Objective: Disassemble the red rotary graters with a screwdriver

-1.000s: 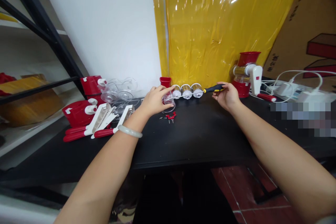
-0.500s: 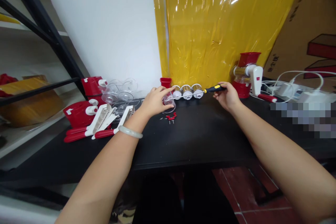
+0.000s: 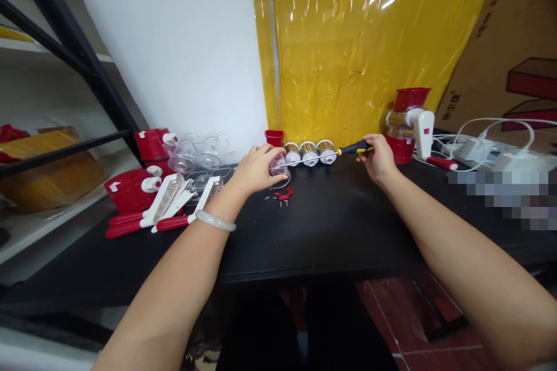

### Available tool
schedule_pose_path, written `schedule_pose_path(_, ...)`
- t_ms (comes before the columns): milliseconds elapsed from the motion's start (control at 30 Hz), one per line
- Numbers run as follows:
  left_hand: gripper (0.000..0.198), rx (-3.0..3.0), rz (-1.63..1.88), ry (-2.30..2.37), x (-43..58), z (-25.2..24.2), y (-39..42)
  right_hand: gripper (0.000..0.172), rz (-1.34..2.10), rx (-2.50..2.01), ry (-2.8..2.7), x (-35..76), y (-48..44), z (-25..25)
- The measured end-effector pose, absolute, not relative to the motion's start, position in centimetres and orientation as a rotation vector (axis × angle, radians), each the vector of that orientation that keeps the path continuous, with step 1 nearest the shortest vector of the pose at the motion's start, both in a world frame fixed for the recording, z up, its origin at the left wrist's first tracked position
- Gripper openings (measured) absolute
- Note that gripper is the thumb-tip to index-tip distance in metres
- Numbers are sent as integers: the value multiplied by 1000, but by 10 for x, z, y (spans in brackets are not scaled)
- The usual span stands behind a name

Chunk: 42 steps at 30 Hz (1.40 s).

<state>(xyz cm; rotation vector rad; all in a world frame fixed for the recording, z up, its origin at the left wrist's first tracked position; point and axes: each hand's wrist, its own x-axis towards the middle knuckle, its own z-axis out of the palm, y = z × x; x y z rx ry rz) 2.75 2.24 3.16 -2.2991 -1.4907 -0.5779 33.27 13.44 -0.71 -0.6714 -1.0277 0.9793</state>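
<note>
left hand [image 3: 257, 170]: fingers part-curled, gripping clear cup [image 3: 277, 166] just behind red clips [image 3: 284, 193] | right hand [image 3: 378, 156]: closed on screwdriver [image 3: 353, 148] handle, shaft passing drums [image 3: 308, 153] to clear cup, tip contact unclear | change: handle's yellow side rolled top to underside; likely being turned

screwdriver handle [image 3: 353, 148]: black, yellow | held part [image 3: 279, 166]: clear | table [image 3: 326, 226]: black | film [image 3: 343, 40]: yellow
</note>
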Motion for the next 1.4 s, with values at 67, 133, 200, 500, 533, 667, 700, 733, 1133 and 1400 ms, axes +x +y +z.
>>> schedule_pose_path(67,60,-2290,-569,-1492,27,32,22,15,1067,-570,-1010,332,133,-6)
schedule_pose_path(133,59,-2284,-562,-1486,27,32,22,24,1069,-587,-1011,332,133,-6)
schedule_pose_path(200,59,-2287,-556,-1476,27,32,22,36,974,-700,-1037,332,135,-7)
schedule_pose_path(500,58,-2288,-562,-1472,27,31,22,16,1112,-529,-999,334,136,-8)
schedule_pose_path(533,58,-2288,-561,-1475,27,31,22,18,1144,-510,-1002,335,135,-8)
schedule_pose_path(667,57,-2287,-565,-1472,27,31,22,38,1001,-655,-1039,334,138,-8)
schedule_pose_path(700,57,-2288,-565,-1468,27,31,22,40,937,-709,-1052,334,139,-8)
schedule_pose_path(733,58,-2290,-563,-1464,27,31,22,39,887,-748,-1060,333,140,-8)
schedule_pose_path(1133,58,-2275,-544,-1480,27,30,23,43,1047,-675,-997,333,135,-5)
schedule_pose_path(1400,58,-2274,-533,-1482,28,31,22,17,1186,-532,-929,334,131,-4)
